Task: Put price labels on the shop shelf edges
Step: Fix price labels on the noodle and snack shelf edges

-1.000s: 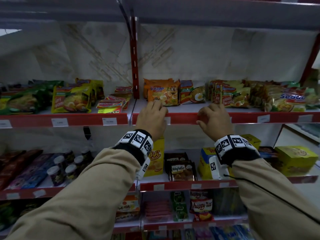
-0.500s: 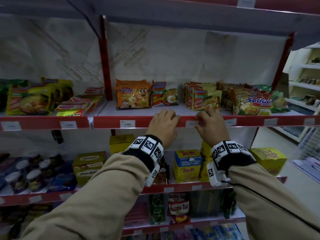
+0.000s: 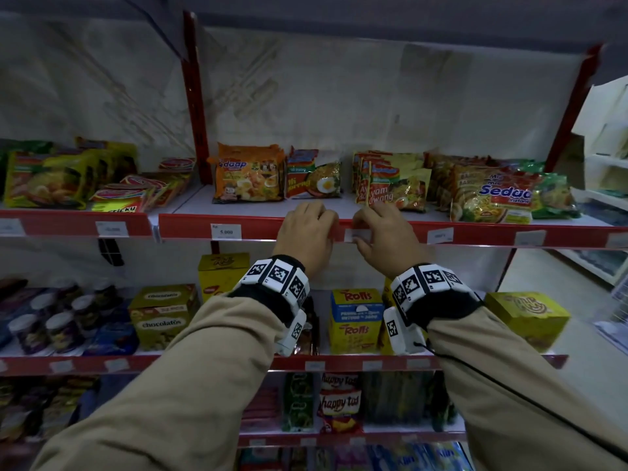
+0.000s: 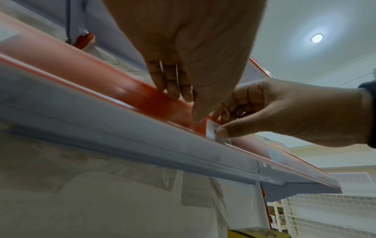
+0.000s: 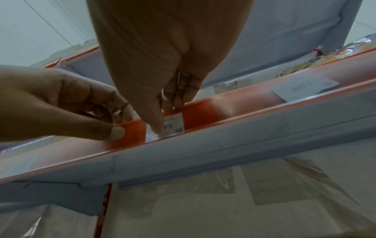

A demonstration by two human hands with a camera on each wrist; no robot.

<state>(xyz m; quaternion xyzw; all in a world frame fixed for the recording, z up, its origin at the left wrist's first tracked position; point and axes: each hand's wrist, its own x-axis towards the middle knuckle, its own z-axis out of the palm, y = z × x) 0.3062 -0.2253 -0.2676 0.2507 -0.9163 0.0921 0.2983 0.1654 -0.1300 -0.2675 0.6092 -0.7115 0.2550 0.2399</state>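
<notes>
While both hands work at the red edge strip of the noodle shelf, one small price label sits in the strip between them, not yet let go. Right hand: thumb pressing the label's face, fingers curled over the top of the strip; seems a pinch on the label. Left hand: fingers bent over the strip just beside the label, thumb on the red face, apparently steadying the strip; holds no label that I can see. Done along this edge: a label reading 5.000 to the left, further labels to the right. Lower shelf edges carry labels too, blurred. No spare labels visible, so the number left is unclear.
</notes>
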